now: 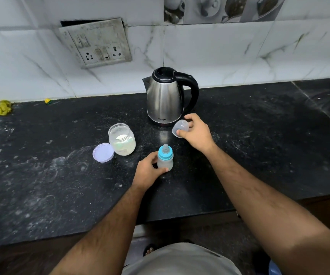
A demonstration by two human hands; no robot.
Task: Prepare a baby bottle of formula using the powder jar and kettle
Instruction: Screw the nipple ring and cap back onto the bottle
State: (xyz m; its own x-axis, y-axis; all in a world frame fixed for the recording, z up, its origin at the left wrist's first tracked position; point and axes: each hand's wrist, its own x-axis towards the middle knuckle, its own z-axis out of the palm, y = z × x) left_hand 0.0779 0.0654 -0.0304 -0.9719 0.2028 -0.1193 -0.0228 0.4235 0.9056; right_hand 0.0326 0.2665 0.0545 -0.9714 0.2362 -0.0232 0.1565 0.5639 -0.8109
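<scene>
A small baby bottle (165, 160) with a blue collar and clear teat stands upright on the black counter (259, 147). My left hand (149, 171) grips its lower body from the left. My right hand (195, 132) pinches the bottle's clear dome cap (180, 128), held above the counter just in front of the kettle. The steel kettle (165, 98) with a black lid and handle stands behind. An open powder jar (122, 139) of white powder sits left of the bottle, its lilac lid (103, 152) lying beside it.
A tiled wall with a socket plate (96, 43) rises behind the counter. A yellow cloth (1, 108) and a small yellow item (48, 101) lie at the far left by the wall. The counter's front edge runs near my body.
</scene>
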